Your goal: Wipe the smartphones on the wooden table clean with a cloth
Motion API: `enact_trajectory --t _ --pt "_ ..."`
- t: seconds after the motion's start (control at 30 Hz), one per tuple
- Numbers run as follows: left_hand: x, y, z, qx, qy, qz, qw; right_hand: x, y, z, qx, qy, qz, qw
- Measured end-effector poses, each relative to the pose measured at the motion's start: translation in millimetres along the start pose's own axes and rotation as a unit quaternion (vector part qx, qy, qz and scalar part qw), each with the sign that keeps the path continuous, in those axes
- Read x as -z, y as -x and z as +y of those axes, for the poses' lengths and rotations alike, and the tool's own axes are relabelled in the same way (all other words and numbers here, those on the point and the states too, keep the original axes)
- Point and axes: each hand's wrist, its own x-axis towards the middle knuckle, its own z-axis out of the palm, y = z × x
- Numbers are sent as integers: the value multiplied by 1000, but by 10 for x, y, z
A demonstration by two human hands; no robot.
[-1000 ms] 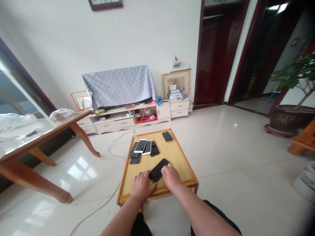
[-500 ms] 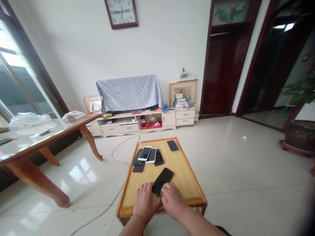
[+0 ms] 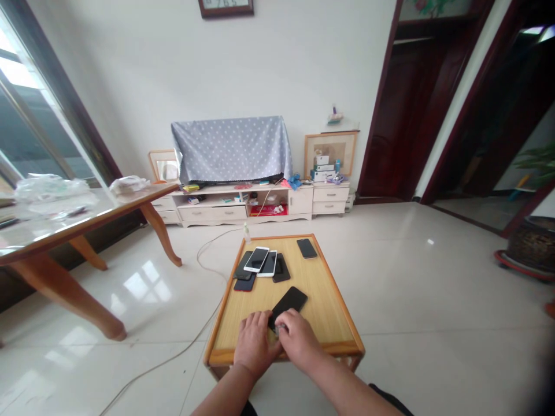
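Note:
A black smartphone (image 3: pixel 292 299) lies at a slant near the front of the small wooden table (image 3: pixel 323 315), its dark screen up. My left hand (image 3: pixel 255 341) grips its lower left edge, fingers bent and thumb along the near end. Over the phone's lower right part is my right hand (image 3: pixel 299 338), closed in a pinch. Something small and greyish shows at its fingertips, too small to name. Beyond the hands, a white phone (image 3: pixel 257 259) rests partly on another white phone (image 3: pixel 267 264), with several dark phones around them. One more dark phone (image 3: pixel 307 248) lies alone at the far right corner.
A small clear bottle (image 3: pixel 247 232) stands at the table's far left corner. A cable (image 3: pixel 191 352) runs over the floor on the left. To the left is a larger table (image 3: pixel 87 222) with plastic bags. A low white cabinet (image 3: pixel 217 215) lines the back wall.
The view has tilted down a little, so the room sits higher. My right hand has shifted slightly over the phone's lower end. My left hand stays at the phone's edge.

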Motion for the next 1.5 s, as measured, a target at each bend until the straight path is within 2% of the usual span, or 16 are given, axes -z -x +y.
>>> enact_trajectory --t 0.07,0.13,0.27,0.43,0.5,0.57,0.67,0.73,0.93,1.03,1.13,1.2,1.37,1.43,1.5 --pt "-1 0 -4 -2 -4 3 1000 21 -66 45 -40 -16 21 999" --pt "-3 0 -5 -1 -8 4 1000 100 -150 136 -70 11 35 997" --pt "-13 -4 -14 0 -7 3 1000 168 -177 221 -65 108 41 991" --pt "3 -11 -36 3 -1 -10 1000 -9 58 25 26 134 -44 990" --pt "18 -10 -38 1 2 -20 1000 8 78 -11 57 132 -73 987" --pt "26 -8 -35 -2 5 -16 1000 109 14 23 46 145 -76 985" --pt "21 -2 -32 -4 7 0 1000 287 -116 109 -12 186 -58 981" --pt "11 -1 -42 -4 11 4 1000 327 -119 100 -26 198 -71 977" --pt "-16 -8 -101 -15 19 -13 1000 218 102 -96 51 134 -180 973" --pt "-24 -12 -102 -15 22 3 1000 312 -16 15 -12 164 -173 971" --pt "-31 -10 -93 -14 22 12 1000 388 -146 144 -90 212 -135 964" --pt "-36 -8 -96 -13 23 14 1000 344 -128 129 -85 213 -136 964" --pt "-42 -9 -118 -18 31 6 999 139 23 -68 35 146 -194 969" --pt "-39 -12 -114 -19 30 7 999 170 -42 -47 9 154 -184 971" --pt "-39 -13 -107 -19 26 14 999 248 -154 28 -56 179 -154 970"
